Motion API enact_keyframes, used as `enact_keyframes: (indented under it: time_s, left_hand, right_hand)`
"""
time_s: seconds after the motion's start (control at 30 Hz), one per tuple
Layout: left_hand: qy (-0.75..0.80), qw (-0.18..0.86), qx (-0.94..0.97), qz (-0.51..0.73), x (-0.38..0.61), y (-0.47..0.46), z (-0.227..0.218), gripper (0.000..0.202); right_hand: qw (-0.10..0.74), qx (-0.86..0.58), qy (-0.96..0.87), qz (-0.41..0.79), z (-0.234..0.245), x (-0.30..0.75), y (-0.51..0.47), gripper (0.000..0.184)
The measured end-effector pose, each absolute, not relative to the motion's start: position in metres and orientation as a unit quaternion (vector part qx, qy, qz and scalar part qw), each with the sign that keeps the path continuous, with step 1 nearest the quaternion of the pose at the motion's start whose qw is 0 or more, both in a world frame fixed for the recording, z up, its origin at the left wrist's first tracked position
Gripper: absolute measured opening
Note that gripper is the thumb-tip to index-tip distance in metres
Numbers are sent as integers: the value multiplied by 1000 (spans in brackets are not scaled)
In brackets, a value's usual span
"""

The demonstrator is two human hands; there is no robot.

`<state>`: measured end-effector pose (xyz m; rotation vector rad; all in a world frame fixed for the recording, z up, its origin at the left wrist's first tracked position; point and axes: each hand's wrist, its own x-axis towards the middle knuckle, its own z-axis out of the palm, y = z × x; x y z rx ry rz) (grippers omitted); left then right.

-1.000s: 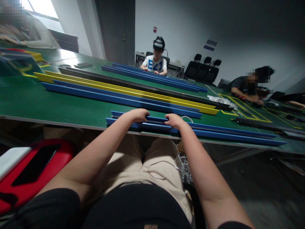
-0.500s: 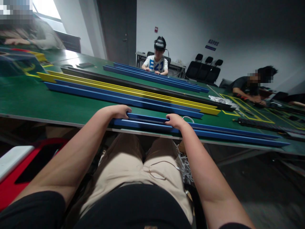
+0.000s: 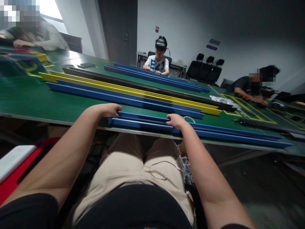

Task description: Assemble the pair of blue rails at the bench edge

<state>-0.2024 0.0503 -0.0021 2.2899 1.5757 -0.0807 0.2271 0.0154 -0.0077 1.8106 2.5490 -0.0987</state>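
A long blue channel (image 3: 143,123) with a dark strip along its inside lies by the table's near edge, running to the right. My left hand (image 3: 110,110) is at its left end, thumb and fingers closed on the far wall. Farther right, my right hand (image 3: 175,121) also grips that wall, with its fingertips curled into the groove. What lies under the fingers of either hand is hidden. Just beyond my right hand sits a white ring (image 3: 189,119), partly covered.
Beyond lie another blue channel (image 3: 124,99), a yellow channel (image 3: 133,92) and a black one (image 3: 147,86), with more blue lengths (image 3: 154,77) farther back. Co-workers sit around the green table (image 3: 21,98). Clear plastic wrap (image 3: 221,100) lies at right.
My left hand has slid left to the channel's end, along its edge. My right hand stays at about the same place on it. The view has shifted slightly.
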Motion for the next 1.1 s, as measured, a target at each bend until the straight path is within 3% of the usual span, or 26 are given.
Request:
enact_keyframes:
  time_s: [1.1]
  left_hand:
    - [470, 93, 877, -30, 27, 26, 8, 40]
  right_hand:
    - [-1, 579, 815, -27, -6, 225, 13, 21]
